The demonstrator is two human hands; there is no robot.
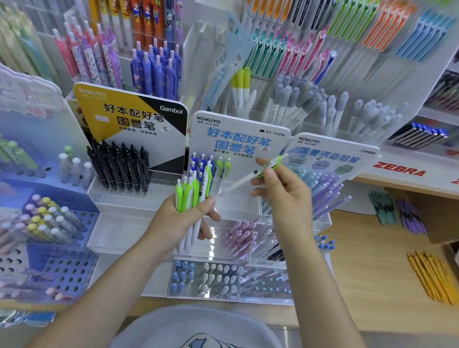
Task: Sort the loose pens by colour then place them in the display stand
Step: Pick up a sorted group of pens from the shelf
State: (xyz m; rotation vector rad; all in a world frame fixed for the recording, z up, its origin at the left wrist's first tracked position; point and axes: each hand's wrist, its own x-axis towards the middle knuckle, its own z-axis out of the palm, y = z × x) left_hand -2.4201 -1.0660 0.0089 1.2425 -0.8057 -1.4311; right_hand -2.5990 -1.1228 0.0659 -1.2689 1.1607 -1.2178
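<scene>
My left hand (185,222) grips a bunch of white pens with green clips (191,191), held upright in front of the clear display stand (236,209) with the white KOKUYO backboard. My right hand (284,194) pinches a single white pen with a green clip (252,175), tilted with its tip pointing down-left toward the stand. In the stand's back row stand a few blue-clip pens (200,163) on the left and two green-clip pens (223,166) to their right.
A stand of black pens (123,166) is to the left, a stand of lilac pencils (327,191) to the right. Trays of pastel pens (207,281) lie below. Yellow pens (433,277) lie loose on the wooden counter at right. Racks of coloured pens fill the back wall.
</scene>
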